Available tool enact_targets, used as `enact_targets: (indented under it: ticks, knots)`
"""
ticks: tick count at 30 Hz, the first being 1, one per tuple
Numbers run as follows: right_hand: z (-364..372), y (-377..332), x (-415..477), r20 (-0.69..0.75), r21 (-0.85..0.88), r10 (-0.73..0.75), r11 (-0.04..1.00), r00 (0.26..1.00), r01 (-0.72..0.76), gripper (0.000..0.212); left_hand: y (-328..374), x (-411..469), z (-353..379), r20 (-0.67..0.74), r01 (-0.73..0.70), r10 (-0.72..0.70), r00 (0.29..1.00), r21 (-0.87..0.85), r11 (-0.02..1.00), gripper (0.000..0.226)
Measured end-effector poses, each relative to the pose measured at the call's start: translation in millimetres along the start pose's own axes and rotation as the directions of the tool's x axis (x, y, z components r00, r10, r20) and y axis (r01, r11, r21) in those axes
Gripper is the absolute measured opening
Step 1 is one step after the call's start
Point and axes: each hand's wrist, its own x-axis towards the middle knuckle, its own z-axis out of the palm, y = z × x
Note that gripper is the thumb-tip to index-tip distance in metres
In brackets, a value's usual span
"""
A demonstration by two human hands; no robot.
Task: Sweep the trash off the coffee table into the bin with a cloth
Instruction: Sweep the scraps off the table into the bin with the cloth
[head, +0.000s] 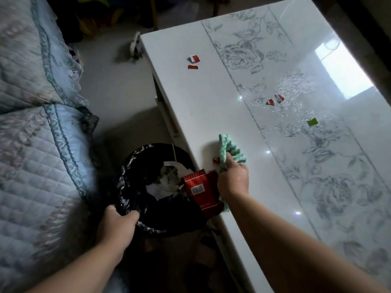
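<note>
My right hand (233, 179) grips a green-and-white cloth (229, 150) at the near left edge of the white coffee table (211, 98). A red wrapper (203, 190) hangs over that edge, above the bin (135, 166), which is lined with a black bag and holds white paper. My left hand (117, 222) grips the bin's rim at its near side. A tiny red scrap (215, 160) lies just left of the cloth. Red scraps (193, 62) lie far up the table, two more red scraps (275, 100) and a green scrap (312, 122) sit further right.
A quilted light-blue sofa (38, 123) fills the left side, with a narrow strip of floor (110, 85) between it and the table. A pale object (135, 46) sits at the table's far corner. Dark clutter lies at the top.
</note>
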Motion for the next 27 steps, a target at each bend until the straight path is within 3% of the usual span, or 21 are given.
enact_targets:
  ticks: [3,8,12,16,19,23,27]
  knots:
    - [22,-9,-14,0.030,-0.064,-0.031,0.997,0.999,0.033,0.062,1,7,-3,0.023,-0.004,0.004,1.000,0.011,1.000,0.054]
    - [44,-22,-34,0.117,-0.130,-0.083,0.987,0.990,0.099,0.058,3,19,-8,0.033,-0.034,0.033,0.999,0.046,0.998,0.037]
    - [56,-36,-53,0.238,-0.120,-0.110,0.983,0.965,0.141,0.017,10,29,-17,0.028,-0.073,0.070,0.997,0.100,0.992,0.022]
    - [61,-47,-61,0.302,-0.069,-0.125,0.986,0.945,0.152,0.033,21,42,-31,0.054,-0.097,0.091,0.994,0.118,0.988,0.022]
    - [53,-57,-62,0.206,-0.020,-0.136,0.989,0.969,0.143,0.042,33,56,-46,0.080,-0.124,0.115,0.990,0.110,0.986,0.022]
    - [34,-68,-51,0.033,0.019,-0.033,0.999,0.999,0.032,0.058,56,75,-72,0.107,-0.152,0.144,0.984,0.065,0.986,0.023]
    - [11,-73,-27,-0.120,0.029,0.026,0.999,0.992,-0.023,0.049,91,96,-95,0.063,-0.185,0.184,0.981,0.010,0.983,0.022]
